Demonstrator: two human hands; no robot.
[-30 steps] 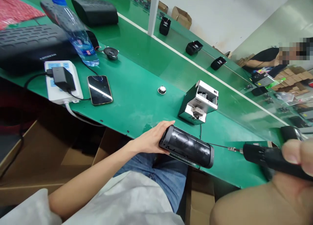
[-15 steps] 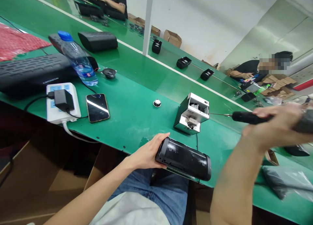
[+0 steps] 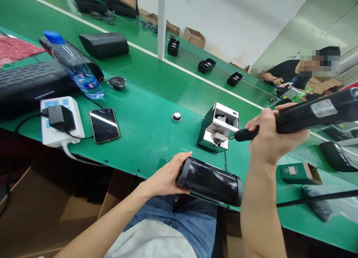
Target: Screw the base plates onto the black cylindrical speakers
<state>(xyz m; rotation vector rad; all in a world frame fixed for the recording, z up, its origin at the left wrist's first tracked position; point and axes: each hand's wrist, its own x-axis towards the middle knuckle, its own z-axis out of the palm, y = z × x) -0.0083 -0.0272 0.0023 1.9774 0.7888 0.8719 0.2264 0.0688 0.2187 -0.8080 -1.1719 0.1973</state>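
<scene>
My left hand [image 3: 169,176] grips the left end of a black cylindrical speaker [image 3: 209,181] at the table's front edge, fingers over its rim. My right hand [image 3: 271,138] is closed around a black electric screwdriver [image 3: 313,114], held above the table and pointing left. Its thin bit reaches the front of a silver and black screw feeder [image 3: 218,127], near the lower metal slot. Whether a screw sits on the tip is too small to tell. A small silver round part [image 3: 176,117] lies on the table left of the feeder.
To the left are a phone [image 3: 104,126], a power strip [image 3: 79,118], a water bottle [image 3: 77,69], a loose speaker driver [image 3: 117,82] and large black speakers [image 3: 25,82]. A green box [image 3: 293,174] stands at right. Black housings [image 3: 207,65] line the belt; a person [image 3: 282,73] sits beyond.
My right hand has moved left and turned, bringing the screwdriver's bit down from the feeder's upper side to its lower slot. My left hand and the speaker stay nearly in place.
</scene>
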